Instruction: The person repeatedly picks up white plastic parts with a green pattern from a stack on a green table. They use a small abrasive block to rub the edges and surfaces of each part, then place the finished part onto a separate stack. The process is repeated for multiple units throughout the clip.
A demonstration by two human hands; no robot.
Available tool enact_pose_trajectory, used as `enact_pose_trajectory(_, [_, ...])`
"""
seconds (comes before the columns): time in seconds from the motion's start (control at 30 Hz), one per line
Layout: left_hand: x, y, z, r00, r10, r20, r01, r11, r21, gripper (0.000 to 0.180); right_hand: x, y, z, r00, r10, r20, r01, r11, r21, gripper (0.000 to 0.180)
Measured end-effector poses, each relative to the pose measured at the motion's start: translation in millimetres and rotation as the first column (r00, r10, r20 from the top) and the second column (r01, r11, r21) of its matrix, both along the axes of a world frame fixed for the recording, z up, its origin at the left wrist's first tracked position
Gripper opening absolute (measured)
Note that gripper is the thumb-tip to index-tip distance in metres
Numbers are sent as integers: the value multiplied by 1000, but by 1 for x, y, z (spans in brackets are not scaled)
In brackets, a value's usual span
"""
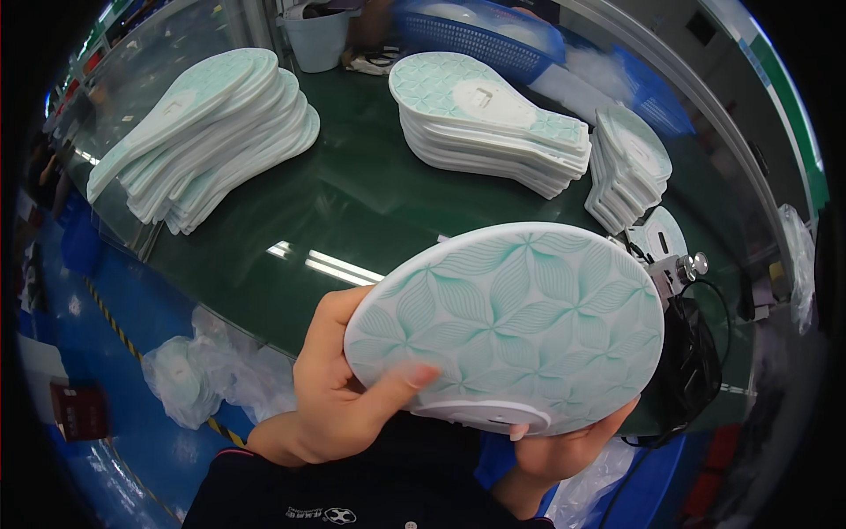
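Inspection step, by the look of it — shoe sole (pixel 515 322), white with a mint petal pattern, held up close over the green table (pixel 352 212). Left hand (pixel 339 388) clamps its left edge, thumb across the face; right hand (pixel 564 445) grips the lower rim from beneath. Next move likely calls for turning it over — both grips must shift.
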State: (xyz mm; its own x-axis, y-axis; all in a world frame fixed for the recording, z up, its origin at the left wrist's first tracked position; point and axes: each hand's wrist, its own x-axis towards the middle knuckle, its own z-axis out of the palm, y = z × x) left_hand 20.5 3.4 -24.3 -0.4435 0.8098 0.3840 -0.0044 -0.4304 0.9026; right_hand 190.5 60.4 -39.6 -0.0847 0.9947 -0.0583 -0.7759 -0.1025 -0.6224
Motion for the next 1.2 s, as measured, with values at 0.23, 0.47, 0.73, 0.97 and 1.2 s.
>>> enact_pose_trajectory(0.23, [-3,-4,6,995,-11,98,21,995,-102,45,-14,0,-1,948,-8,-317,20,999,34,65])
enact_pose_trajectory(0.47, [-5,-14,-1,986,-41,159,43,999,-7,45,0,11,-15,912,362,-193,-307,914,264,52])
enact_pose_trajectory(0.73, [-8,-11,-8,987,54,154,-58,998,18,44,-3,7,-9,978,200,57,-204,976,78,54])
enact_pose_trajectory(0.97, [-10,-5,-6,944,239,227,-245,970,-5,43,-5,3,1,918,395,33,-396,916,65,63])
enact_pose_trajectory(1.2, [-16,-3,-3,917,232,326,-240,971,-16,42,-2,-5,-11,955,256,150,-281,943,179,49])
